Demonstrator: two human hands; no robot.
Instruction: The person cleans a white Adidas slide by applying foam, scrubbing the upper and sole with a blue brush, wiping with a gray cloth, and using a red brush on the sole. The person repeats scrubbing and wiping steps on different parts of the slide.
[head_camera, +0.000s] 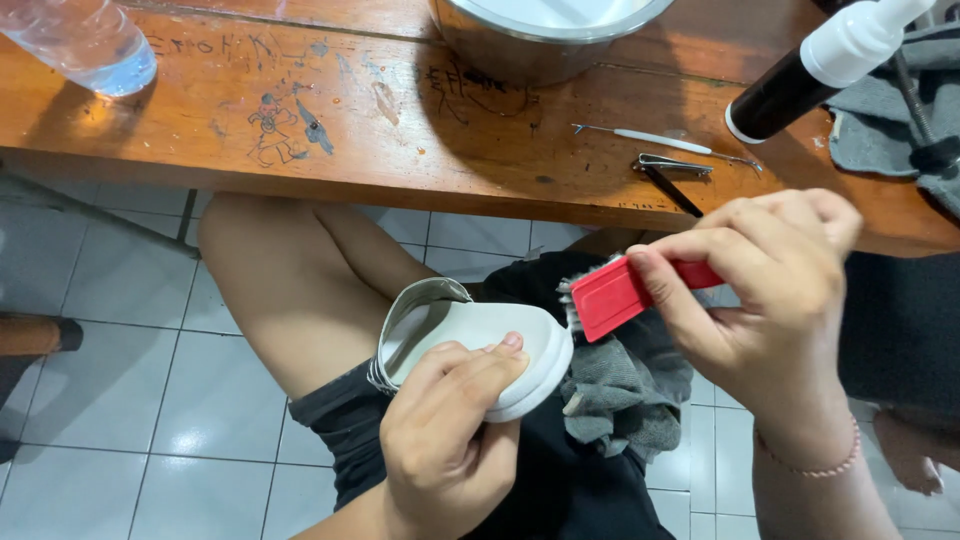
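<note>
My left hand (450, 440) grips a white shoe (470, 335) by its sole, held sideways over my lap. My right hand (770, 290) holds a red-handled brush (620, 292), whose bristles touch the toe end of the shoe's sole. A grey cloth (625, 385) lies on my lap under the shoe and brush.
A worn wooden table (350, 130) runs across the top. On it stand a metal bowl (540, 35), a clear water bottle (85, 45), a black spray bottle with a white cap (815, 65), a thin pick tool (660, 140), a metal clip (672, 165) and a grey rag (900, 100). A tiled floor lies below.
</note>
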